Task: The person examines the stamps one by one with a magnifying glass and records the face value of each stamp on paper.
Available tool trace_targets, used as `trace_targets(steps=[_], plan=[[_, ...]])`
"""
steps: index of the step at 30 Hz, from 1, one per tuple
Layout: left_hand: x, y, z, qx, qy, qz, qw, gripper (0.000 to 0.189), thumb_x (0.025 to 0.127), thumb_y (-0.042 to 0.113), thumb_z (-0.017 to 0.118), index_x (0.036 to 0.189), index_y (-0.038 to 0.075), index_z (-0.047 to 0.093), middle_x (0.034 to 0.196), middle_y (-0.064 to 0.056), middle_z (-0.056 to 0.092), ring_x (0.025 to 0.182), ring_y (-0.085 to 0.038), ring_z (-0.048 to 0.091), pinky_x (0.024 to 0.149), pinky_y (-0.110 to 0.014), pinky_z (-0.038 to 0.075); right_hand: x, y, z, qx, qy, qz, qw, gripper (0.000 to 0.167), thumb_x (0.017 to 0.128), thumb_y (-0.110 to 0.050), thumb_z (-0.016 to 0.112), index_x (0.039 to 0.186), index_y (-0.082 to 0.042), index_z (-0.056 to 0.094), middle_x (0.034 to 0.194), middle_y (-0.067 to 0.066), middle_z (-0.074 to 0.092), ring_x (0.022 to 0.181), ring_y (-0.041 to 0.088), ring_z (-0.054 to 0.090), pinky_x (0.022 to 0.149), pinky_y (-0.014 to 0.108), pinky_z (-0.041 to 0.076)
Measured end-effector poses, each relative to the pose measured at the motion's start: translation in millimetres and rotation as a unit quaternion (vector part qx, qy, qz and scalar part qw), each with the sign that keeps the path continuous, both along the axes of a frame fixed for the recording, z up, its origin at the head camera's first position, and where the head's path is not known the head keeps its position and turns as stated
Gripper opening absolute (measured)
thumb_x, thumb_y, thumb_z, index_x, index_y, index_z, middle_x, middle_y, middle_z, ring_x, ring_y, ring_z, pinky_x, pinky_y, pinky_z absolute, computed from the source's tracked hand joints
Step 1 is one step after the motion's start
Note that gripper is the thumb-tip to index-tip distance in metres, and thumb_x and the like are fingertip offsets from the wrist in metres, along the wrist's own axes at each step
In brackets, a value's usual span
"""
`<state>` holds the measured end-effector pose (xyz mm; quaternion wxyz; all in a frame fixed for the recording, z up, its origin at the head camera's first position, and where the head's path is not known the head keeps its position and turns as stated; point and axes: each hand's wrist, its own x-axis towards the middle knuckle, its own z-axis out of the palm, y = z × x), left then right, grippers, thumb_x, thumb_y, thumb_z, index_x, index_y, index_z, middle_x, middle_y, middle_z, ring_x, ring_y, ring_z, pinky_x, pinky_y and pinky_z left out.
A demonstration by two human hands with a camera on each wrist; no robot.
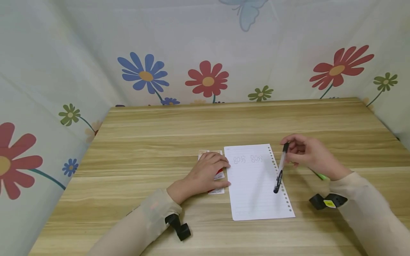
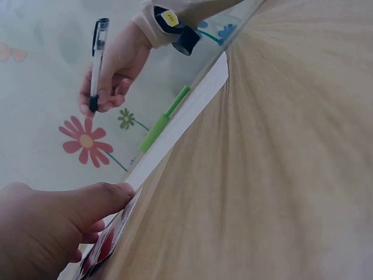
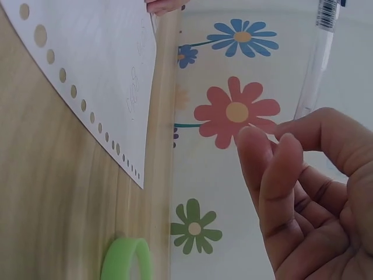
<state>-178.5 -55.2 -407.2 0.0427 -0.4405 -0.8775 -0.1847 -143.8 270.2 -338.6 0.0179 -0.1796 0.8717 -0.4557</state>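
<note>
In the head view my right hand [image 1: 309, 154] pinches a pen [image 1: 282, 165] by one black end. The pen has a clear barrel and hangs slantwise over the right edge of a white sheet of lined paper [image 1: 256, 192]. Two pencilled marks reading "80分" stand near the sheet's top, and punched holes run down its right side. My left hand [image 1: 206, 172] lies with fingers spread over some small red and white printed papers [image 1: 217, 191], its fingertips and thumb at the sheet's left edge. Those small papers [image 2: 108, 245] show partly under the hand in the left wrist view.
A bright green object [image 2: 163, 122] lies beyond the sheet; its rounded loop [image 3: 122, 259] shows in the right wrist view, and the right hand partly covers it from above. The wood-grain table [image 1: 144, 142] backs onto a flower-printed curtain [image 1: 272, 46].
</note>
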Motion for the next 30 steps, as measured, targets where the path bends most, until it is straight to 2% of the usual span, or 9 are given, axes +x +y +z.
trace_targets(steps=[7, 12, 15, 20, 30], plan=[[0.8, 0.5, 2.2, -0.010, -0.003, 0.002, 0.9999, 0.046, 0.080, 0.045, 0.072, 0.112, 0.012, 0.065, 0.117, 0.002, 0.057, 0.118, -0.020, 0.044, 0.105, -0.040, 0.027, 2.7, 2.0, 4.9, 0.008, 0.011, -0.010, 0.9999, 0.020, 0.092, 0.003, 0.055, 0.111, 0.004, 0.054, 0.083, 0.015, 0.058, 0.064, 0.022, 0.060, 0.052, 0.032, 0.052], [1.4, 0.5, 3.4, -0.006, -0.003, -0.001, 1.0000, 0.046, 0.080, 0.044, 0.072, 0.111, 0.011, 0.065, 0.117, 0.001, 0.057, 0.117, -0.020, 0.045, 0.105, -0.039, 0.027, 4.1, 3.2, 6.3, 0.018, 0.004, -0.050, 0.9986, 0.020, 0.093, -0.012, 0.060, 0.107, 0.000, 0.054, 0.080, 0.014, 0.058, 0.062, 0.022, 0.057, 0.053, 0.032, 0.052], [1.8, 0.6, 4.4, -0.008, -0.003, 0.000, 1.0000, 0.046, 0.080, 0.044, 0.072, 0.111, 0.012, 0.065, 0.117, 0.001, 0.057, 0.118, -0.020, 0.045, 0.105, -0.039, 0.028, 4.3, 3.9, 7.0, 0.027, 0.011, -0.069, 0.9972, 0.022, 0.091, -0.016, 0.064, 0.105, -0.002, 0.054, 0.079, 0.013, 0.057, 0.061, 0.021, 0.056, 0.053, 0.031, 0.052], [2.5, 0.7, 5.7, -0.011, -0.005, 0.002, 0.9999, 0.046, 0.080, 0.045, 0.072, 0.111, 0.012, 0.065, 0.117, 0.001, 0.057, 0.118, -0.020, 0.044, 0.104, -0.039, 0.028, 3.1, 5.5, 5.9, 0.033, 0.026, -0.072, 0.9965, 0.023, 0.088, -0.009, 0.067, 0.105, -0.001, 0.053, 0.076, 0.011, 0.056, 0.058, 0.017, 0.055, 0.051, 0.028, 0.050], [3.3, 1.0, 6.9, -0.007, -0.004, 0.000, 1.0000, 0.046, 0.079, 0.044, 0.073, 0.111, 0.011, 0.065, 0.117, 0.001, 0.057, 0.118, -0.021, 0.045, 0.104, -0.039, 0.028, 1.8, 5.7, 6.3, 0.049, 0.009, -0.048, 0.9976, 0.032, 0.088, -0.001, 0.064, 0.117, 0.000, 0.051, 0.079, 0.010, 0.056, 0.060, 0.018, 0.059, 0.055, 0.031, 0.053]])
